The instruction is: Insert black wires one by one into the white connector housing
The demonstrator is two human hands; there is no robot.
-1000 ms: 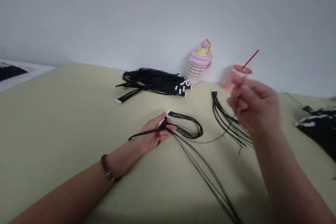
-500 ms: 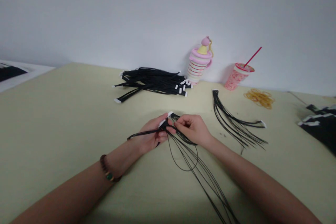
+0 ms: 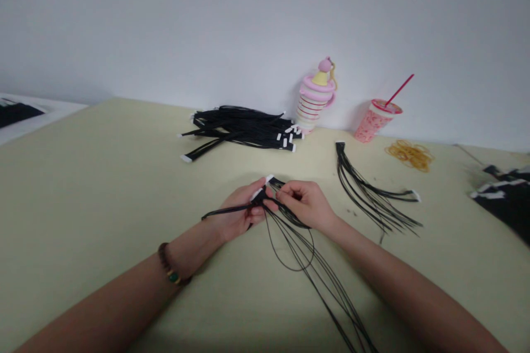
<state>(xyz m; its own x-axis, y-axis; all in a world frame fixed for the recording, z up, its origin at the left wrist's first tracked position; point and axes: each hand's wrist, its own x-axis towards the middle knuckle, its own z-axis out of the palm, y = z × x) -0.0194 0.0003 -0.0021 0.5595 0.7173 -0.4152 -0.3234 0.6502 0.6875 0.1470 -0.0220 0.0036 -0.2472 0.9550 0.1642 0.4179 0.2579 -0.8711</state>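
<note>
I'm pinching a bundle of thin black wires (image 3: 308, 259) in my left hand (image 3: 234, 215), with my fingers clamped around a white connector (image 3: 256, 194) (a 2nd white connector (image 3: 269, 178) is poking up just behind it). My right hand (image 3: 304, 204) is working right beside the left, its thumb and fingers closing on the same wires just past the connectors. The bundle is lying mostly in the middle of the counter (image 3: 83, 204), its long strands trailing toward me and curving into a loop just below my hands. A beaded bracelet (image 3: 168, 263) is sitting on my left wrist.

Ahead of me, a heap of black wires (image 3: 240, 128) with white ends is lying near the wall, and a smaller fanned bundle (image 3: 364, 193) is lying to my right. A pink bottle (image 3: 314, 102), a pink cup (image 3: 372, 121) with a red straw (image 3: 399, 90), and yellow rubber bands (image 3: 409, 155) are sitting along the back edge. Black cloth (image 3: 503, 198) is lying at far right.
</note>
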